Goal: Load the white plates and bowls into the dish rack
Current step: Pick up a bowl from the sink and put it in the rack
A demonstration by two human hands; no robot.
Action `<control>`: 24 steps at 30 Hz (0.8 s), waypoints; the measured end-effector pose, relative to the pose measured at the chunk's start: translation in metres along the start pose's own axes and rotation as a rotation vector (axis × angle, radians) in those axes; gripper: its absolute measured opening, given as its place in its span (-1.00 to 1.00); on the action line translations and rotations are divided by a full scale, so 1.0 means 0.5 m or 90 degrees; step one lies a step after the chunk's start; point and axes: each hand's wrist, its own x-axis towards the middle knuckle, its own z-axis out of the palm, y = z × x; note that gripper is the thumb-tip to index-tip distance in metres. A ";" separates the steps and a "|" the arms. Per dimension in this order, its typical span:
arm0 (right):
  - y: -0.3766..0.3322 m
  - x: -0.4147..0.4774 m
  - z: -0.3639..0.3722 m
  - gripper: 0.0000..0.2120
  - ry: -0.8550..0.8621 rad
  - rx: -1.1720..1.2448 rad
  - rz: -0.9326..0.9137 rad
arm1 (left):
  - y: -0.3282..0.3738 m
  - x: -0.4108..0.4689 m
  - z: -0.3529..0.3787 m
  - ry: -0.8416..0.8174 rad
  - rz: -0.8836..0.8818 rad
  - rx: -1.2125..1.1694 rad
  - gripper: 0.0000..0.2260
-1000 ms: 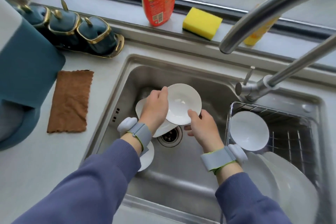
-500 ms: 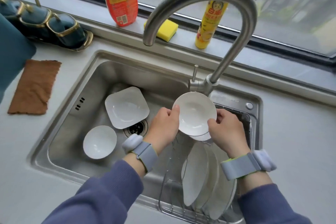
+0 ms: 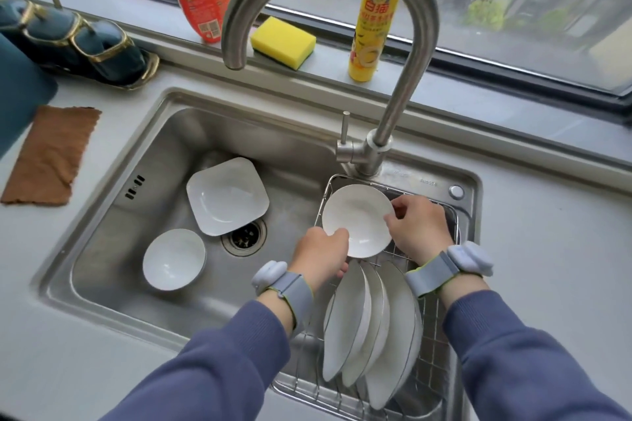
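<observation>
Fingers (image 3: 337,236) of the left hand (image 3: 318,258) and right hand (image 3: 419,227) are closed on opposite rim edges of a white bowl (image 3: 357,220), held over the far end of the dish rack (image 3: 441,352); glazed, stiff and breakable, it is judged slippery and best gripped by the rim. Three plates (image 3: 372,321) are stood on edge just beside it, and the faucet (image 3: 386,133) is arched overhead; a square plate (image 3: 227,196) and round bowl (image 3: 174,260) are left in the sink (image 3: 102,249).

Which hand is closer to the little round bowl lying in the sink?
Left. The left hand is just right of the round bowl; the right hand is farther right, past the held bowl.
</observation>
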 end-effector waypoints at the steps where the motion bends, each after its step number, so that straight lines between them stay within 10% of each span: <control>1: 0.004 0.009 0.005 -0.82 -0.002 -0.004 0.003 | 0.000 0.003 0.003 -0.004 -0.002 0.000 -0.81; 17: 0.038 0.047 0.031 -0.87 -0.014 -0.010 0.029 | 0.003 0.018 0.027 -0.029 -0.001 0.019 -0.92; 24: -0.014 0.010 0.003 -0.69 0.018 -0.140 0.032 | 0.024 0.009 -0.025 -0.086 -0.016 0.106 -0.66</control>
